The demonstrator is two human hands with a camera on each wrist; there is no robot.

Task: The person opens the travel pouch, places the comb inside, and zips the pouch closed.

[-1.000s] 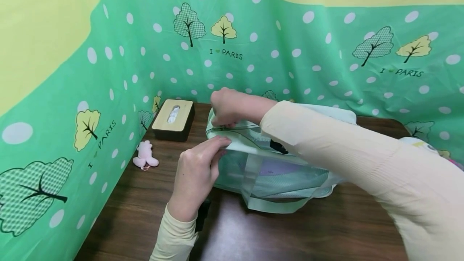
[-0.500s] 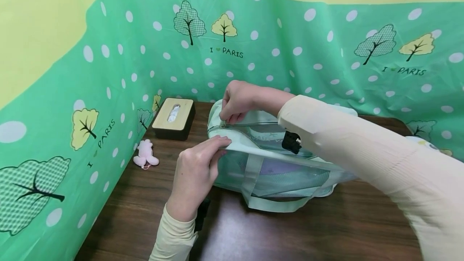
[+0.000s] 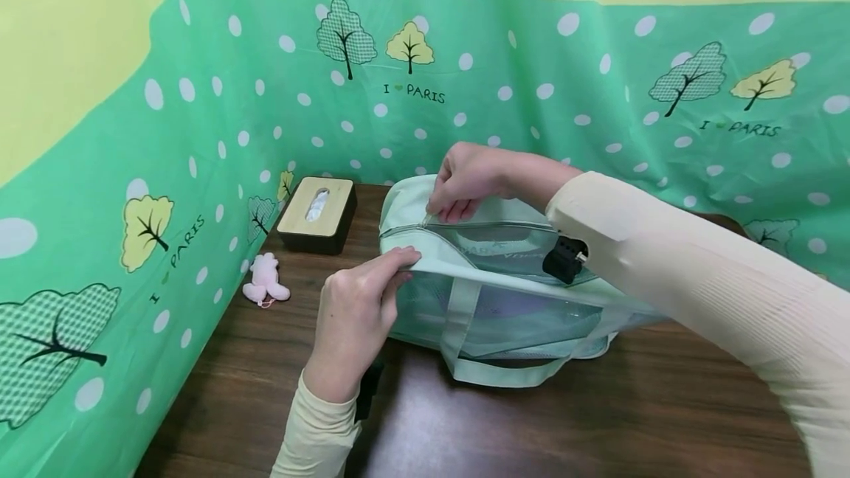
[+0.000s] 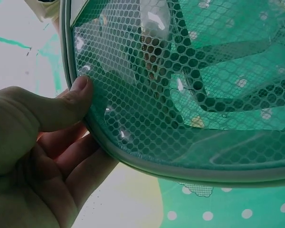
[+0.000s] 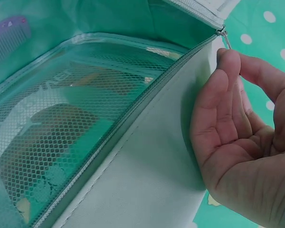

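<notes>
A mint-green mesh bag (image 3: 531, 316) with a zipped top lies on the table, its top gaping to the right of the zipper slider. My left hand (image 3: 358, 316) pinches the bag's near top edge at the left end. In the left wrist view the thumb (image 4: 80, 90) presses the piped rim against the curled fingers. Above the bag, my right hand (image 3: 468, 179) pinches the zipper pull (image 5: 227, 41) between thumb and forefinger. Through the opening, the right wrist view shows a purple comb (image 5: 10, 40) inside.
A tissue box (image 3: 322, 205) with a wooden lid stands at the back left. Nearer lies a small pink plush toy (image 3: 265, 279). The bag's strap handle (image 3: 511, 373) droops onto the brown table (image 3: 451, 434). A green patterned curtain (image 3: 505, 57) surrounds the table.
My right hand has drawn the zipper pull to the right along the bag's top, and the closed stretch behind it is longer. My left hand keeps its grip on the edge.
</notes>
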